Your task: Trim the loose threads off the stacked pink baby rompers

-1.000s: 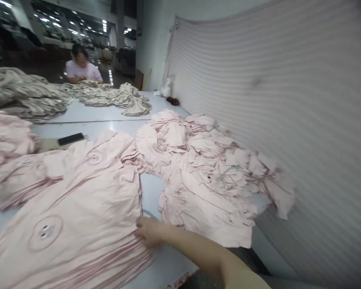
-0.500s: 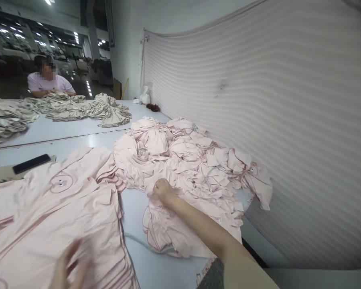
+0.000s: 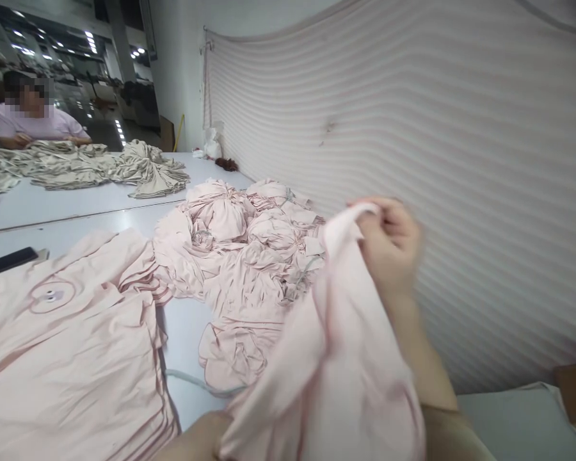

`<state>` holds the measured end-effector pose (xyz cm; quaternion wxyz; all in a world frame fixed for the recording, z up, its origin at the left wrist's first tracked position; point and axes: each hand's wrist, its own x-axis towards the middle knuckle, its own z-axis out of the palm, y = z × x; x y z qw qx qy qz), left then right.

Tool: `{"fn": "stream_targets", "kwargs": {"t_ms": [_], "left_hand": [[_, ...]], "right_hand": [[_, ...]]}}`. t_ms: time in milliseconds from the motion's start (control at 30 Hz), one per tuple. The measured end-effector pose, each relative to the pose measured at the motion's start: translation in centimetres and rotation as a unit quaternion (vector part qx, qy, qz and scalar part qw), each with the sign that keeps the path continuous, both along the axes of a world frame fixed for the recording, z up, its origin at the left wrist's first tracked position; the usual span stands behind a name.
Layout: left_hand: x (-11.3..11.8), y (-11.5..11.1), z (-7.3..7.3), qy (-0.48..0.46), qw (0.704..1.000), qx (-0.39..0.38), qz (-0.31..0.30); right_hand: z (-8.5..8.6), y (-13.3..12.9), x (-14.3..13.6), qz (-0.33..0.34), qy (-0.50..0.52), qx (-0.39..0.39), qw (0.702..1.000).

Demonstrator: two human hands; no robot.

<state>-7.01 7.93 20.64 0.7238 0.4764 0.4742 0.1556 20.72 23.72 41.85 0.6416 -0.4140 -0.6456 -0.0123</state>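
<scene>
A pink garment (image 3: 336, 358) hangs in front of me, slightly blurred. My right hand (image 3: 388, 237) is raised at the right with its fingers closed on the garment's top edge. Low in the view, my left hand (image 3: 206, 435) reaches in behind the garment's lower edge, and its fingers are hidden by the cloth. To the left lies a layered stack of pink garments (image 3: 86, 346) with a round face print on top. Bunched pink bundles (image 3: 221, 218) are heaped behind the garment, and a grey-green strip (image 3: 187, 378) lies on the table.
The pale table (image 3: 182, 326) has a dark flat object (image 3: 9, 261) at its left. Across it, a person (image 3: 38, 121) sits behind grey-green cloth bundles (image 3: 144, 169). Striped cloth (image 3: 413, 128) hangs along the right wall. A white bag (image 3: 212, 146) stands at the far corner.
My right hand has risen from the heap and moved right, now with the pink garment in it. My left hand has moved right, behind the cloth. The view has shifted rightward.
</scene>
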Motion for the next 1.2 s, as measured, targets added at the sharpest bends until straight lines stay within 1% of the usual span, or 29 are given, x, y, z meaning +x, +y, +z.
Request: {"fn": "stream_targets", "kwargs": {"t_ms": [33, 67, 100, 133, 167, 200, 233, 267, 300, 333, 367, 433, 500, 533, 567, 633, 667, 700, 733, 800, 900, 967, 1033, 1100, 1167, 1200], "left_hand": [[-0.8, -0.2, -0.7, -0.004, 0.999, -0.032, 0.041], [-1.5, -0.2, -1.2, -0.026, 0.993, -0.063, 0.092], [-2.2, -0.2, -1.6, -0.057, 0.983, -0.088, 0.149], [-2.7, -0.2, -2.0, -0.084, 0.968, -0.106, 0.212], [-3.0, -0.1, -2.3, -0.102, 0.95, -0.114, 0.272], [-3.1, -0.1, -2.6, -0.106, 0.934, -0.114, 0.321], [-3.0, 0.0, -2.8, -0.092, 0.923, -0.108, 0.359], [-2.6, 0.1, -3.1, -0.07, 0.913, -0.098, 0.389], [-2.1, 0.3, -3.2, -0.056, 0.903, -0.091, 0.415], [-1.5, 0.5, -3.3, -0.055, 0.89, -0.089, 0.443], [-0.8, 0.8, -3.3, -0.068, 0.876, -0.091, 0.469], [0.8, 1.4, -2.7, -0.113, 0.846, -0.099, 0.512], [2.3, 1.9, -1.5, -0.158, 0.825, -0.094, 0.534], [3.0, 2.1, -0.8, -0.171, 0.819, -0.085, 0.542], [3.6, 2.2, 0.0, -0.179, 0.813, -0.076, 0.548], [4.7, 2.1, 1.5, -0.187, 0.808, -0.063, 0.555], [5.2, 2.0, 2.1, -0.188, 0.812, -0.059, 0.55], [5.7, 1.9, 2.6, -0.188, 0.817, -0.057, 0.543], [6.0, 1.8, 3.0, -0.187, 0.822, -0.057, 0.536], [6.7, 1.6, 3.8, -0.183, 0.826, -0.053, 0.53], [7.2, 1.6, 5.2, -0.176, 0.821, -0.025, 0.542], [7.6, 1.5, 6.1, -0.177, 0.828, -0.007, 0.532], [8.1, 1.2, 6.8, -0.182, 0.844, 0.007, 0.504], [8.7, 1.0, 7.1, -0.182, 0.857, 0.026, 0.481], [9.1, 1.0, 7.5, -0.175, 0.857, 0.05, 0.481], [9.2, 1.1, 7.8, -0.168, 0.85, 0.066, 0.495]], "right_hand": [[-0.6, 2.8, -0.1, -0.035, -0.031, -0.044, 0.998], [-1.4, 5.5, -0.4, -0.084, -0.087, -0.101, 0.988], [-2.3, 8.1, -0.9, -0.119, -0.16, -0.173, 0.965], [-3.4, 10.3, -1.6, -0.134, -0.223, -0.242, 0.935], [-4.7, 12.2, -2.5, -0.129, -0.263, -0.288, 0.912], [-6.1, 13.6, -3.6, -0.108, -0.295, -0.328, 0.891], [-7.5, 14.4, -4.7, -0.078, -0.313, -0.355, 0.877], [-9.0, 14.7, -5.9, -0.043, -0.326, -0.373, 0.868], [-10.4, 14.4, -7.1, -0.008, -0.343, -0.388, 0.855], [-11.8, 13.5, -8.2, 0.03, -0.36, -0.398, 0.843], [-13.0, 12.1, -9.2, 0.07, -0.374, -0.4, 0.833], [-15.1, 7.8, -10.3, 0.149, -0.395, -0.391, 0.818], [-16.6, 2.6, -10.6, 0.215, -0.408, -0.353, 0.814], [-17.2, 0.0, -10.5, 0.247, -0.419, -0.315, 0.815], [-17.8, -2.4, -10.3, 0.261, -0.44, -0.215, 0.832], [-18.8, -6.1, -9.7, 0.24, -0.443, -0.045, 0.863], [-19.2, -7.4, -9.4, 0.219, -0.432, 0.022, 0.874], [-19.6, -8.3, -9.2, 0.2, -0.418, 0.062, 0.884], [-19.7, -8.8, -8.9, 0.187, -0.406, 0.082, 0.891], [-19.7, -9.2, -8.4, 0.176, -0.387, 0.092, 0.901], [-18.5, -9.1, -7.9, 0.158, -0.333, 0.059, 0.928], [-17.3, -9.2, -7.7, 0.148, -0.285, 0.029, 0.947], [-16.4, -9.5, -7.6, 0.157, -0.27, 0.029, 0.949], [-15.7, -10.0, -7.5, 0.165, -0.286, 0.065, 0.942], [-15.3, -10.4, -7.2, 0.153, -0.292, 0.096, 0.939], [-15.1, -10.5, -7.0, 0.141, -0.283, 0.097, 0.944]]}}
